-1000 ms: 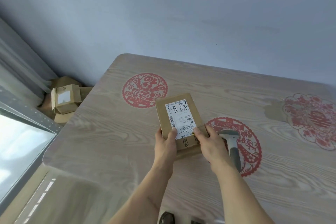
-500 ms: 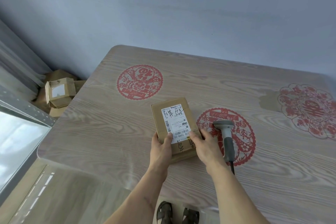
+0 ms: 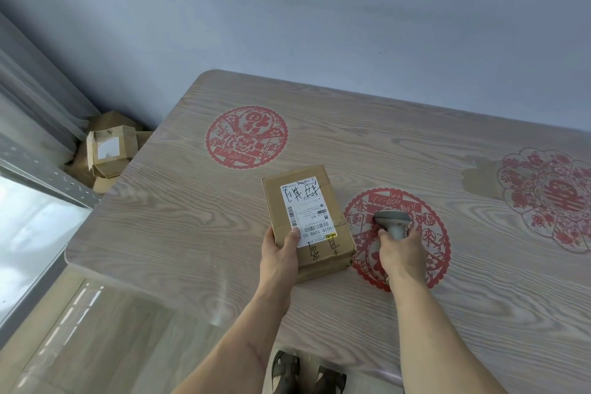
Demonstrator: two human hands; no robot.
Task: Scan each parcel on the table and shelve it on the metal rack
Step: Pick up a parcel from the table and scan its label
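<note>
Cardboard parcel (image 3: pixel 307 217) now left-hand (image 3: pixel 281 253) only, right hand (image 3: pixel 401 249) moved onto scanner (image 3: pixel 391 221)

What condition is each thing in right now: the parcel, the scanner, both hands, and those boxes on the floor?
Parcel: sealed, flat on the table, label up.
Scanner: lying on the table, handle gripped.
Left hand: holding the parcel's near corner, thumb on the label.
Right hand: closed around the scanner handle.
Floor boxes: piled by the wall, top one with flaps open.

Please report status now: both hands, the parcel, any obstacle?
Left hand grips parcel on table. Right hand closed on scanner, beside parcel. Nothing in the way.
</note>
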